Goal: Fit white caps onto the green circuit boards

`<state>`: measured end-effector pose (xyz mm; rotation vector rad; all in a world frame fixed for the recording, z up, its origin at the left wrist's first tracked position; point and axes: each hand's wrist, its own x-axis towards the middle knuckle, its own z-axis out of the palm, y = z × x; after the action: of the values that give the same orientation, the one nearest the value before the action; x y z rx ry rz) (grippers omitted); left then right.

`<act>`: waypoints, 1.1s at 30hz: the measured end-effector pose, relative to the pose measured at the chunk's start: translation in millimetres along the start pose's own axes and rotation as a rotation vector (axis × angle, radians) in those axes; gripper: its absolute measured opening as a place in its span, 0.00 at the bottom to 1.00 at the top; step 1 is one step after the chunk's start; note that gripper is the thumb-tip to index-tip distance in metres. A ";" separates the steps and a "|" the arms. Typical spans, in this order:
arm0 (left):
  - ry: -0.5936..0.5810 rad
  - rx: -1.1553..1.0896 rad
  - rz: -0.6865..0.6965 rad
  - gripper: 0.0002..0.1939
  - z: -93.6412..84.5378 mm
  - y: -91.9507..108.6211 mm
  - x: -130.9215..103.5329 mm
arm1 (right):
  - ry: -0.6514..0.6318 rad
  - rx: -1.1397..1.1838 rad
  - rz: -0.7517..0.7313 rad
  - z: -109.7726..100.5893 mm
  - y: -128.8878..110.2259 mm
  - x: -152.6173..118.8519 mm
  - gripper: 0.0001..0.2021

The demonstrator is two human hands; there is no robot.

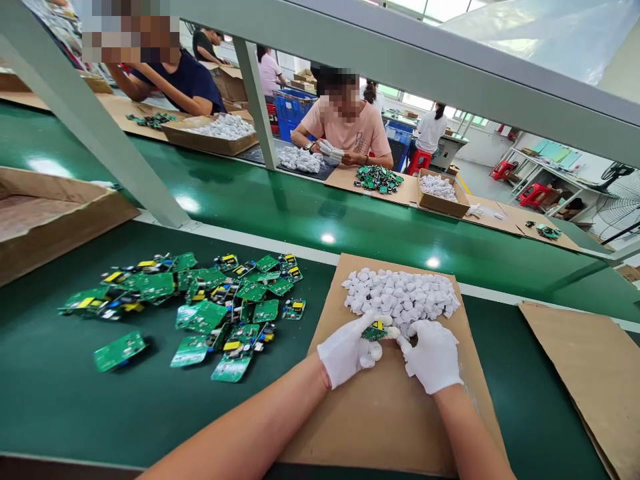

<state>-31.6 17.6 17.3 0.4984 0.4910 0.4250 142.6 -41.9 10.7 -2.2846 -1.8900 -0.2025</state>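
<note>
In my gloved left hand point(350, 350), a small green circuit board point(375, 331) with a yellow component is pinched between thumb and fingers. My gloved right hand point(433, 357) is closed at the board's right end, its fingertips drawn together. White glove and white parts blend there, so what the right fingers grip is unclear. Just beyond both hands lies a heap of small white pieces point(400, 293) on a brown cardboard sheet point(370, 427). To the left, many similar circuit boards point(200, 317) are piled loosely on the green table, with a single board point(119, 351) lying apart.
A cardboard box point(60, 220) stands at the left, and another cardboard sheet point(590, 373) lies at the right. A grey metal frame point(350, 40) crosses above. Across the green belt point(280, 213), co-workers sit by boards and boxes of white pieces.
</note>
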 end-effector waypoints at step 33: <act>0.031 0.067 0.006 0.15 -3.1 -10.3 2.3 | -0.267 0.813 0.069 -42.0 41.5 -7.6 0.10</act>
<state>-28.7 11.6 8.6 0.5588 0.5355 0.4236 182.1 -65.9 48.3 -1.8407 -1.5628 0.7701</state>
